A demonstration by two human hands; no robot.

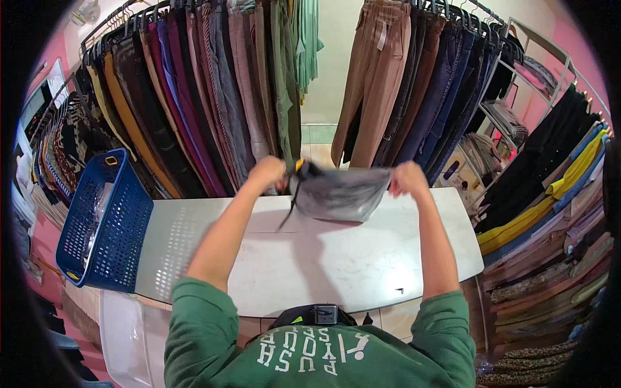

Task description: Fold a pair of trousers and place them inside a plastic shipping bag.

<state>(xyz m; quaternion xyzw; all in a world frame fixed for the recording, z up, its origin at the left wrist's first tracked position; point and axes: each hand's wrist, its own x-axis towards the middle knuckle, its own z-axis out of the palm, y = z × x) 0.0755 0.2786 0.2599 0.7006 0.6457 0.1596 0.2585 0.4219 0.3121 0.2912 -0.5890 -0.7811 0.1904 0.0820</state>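
Note:
A clear plastic bag with something dark grey in it hangs between my two hands, just above the far part of the white table; motion blurs it. My left hand grips its left top corner, where a black strap or cord dangles and a small yellow piece shows. My right hand pinches its right top corner. What exactly the bag holds cannot be told. On the table near its front right edge lies a small dark scrap.
A blue perforated plastic basket with clear-wrapped items stands at the table's left end. Racks of hanging trousers and brown pants line the far side. Folded clothes are stacked at right. A white plastic tub is low at left.

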